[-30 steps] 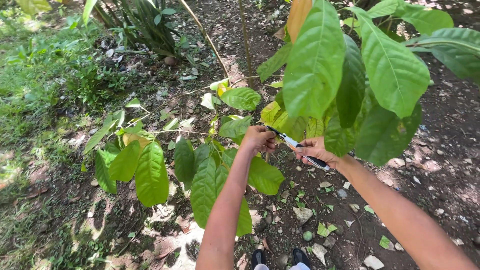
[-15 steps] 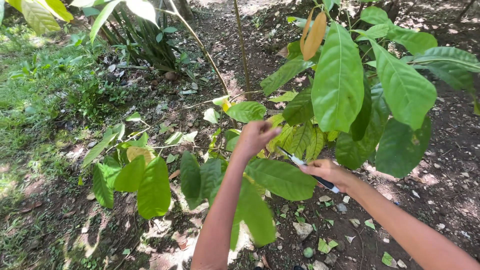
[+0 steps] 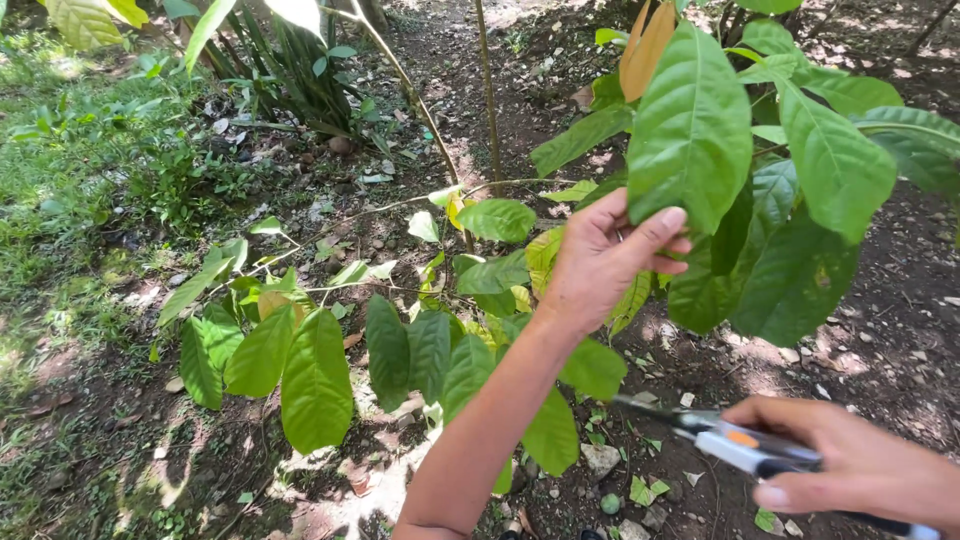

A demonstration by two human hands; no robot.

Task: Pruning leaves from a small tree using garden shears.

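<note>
Left hand [image 3: 600,265] has its grip pinched on the big green leaf [image 3: 690,120], probably tipping it up for a look. Right hand [image 3: 850,470] hangs low near the ground, grip clamped round the pruning shears [image 3: 735,442], blades pointing away from the plant

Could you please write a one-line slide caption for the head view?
Left hand grips a large green leaf while right hand holds pruning shears low.

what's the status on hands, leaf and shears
Left hand grips big leaf by its lower edge. Right hand holds shears, low, apart from leaf. Smaller leaves hang between shears and stem.
</note>
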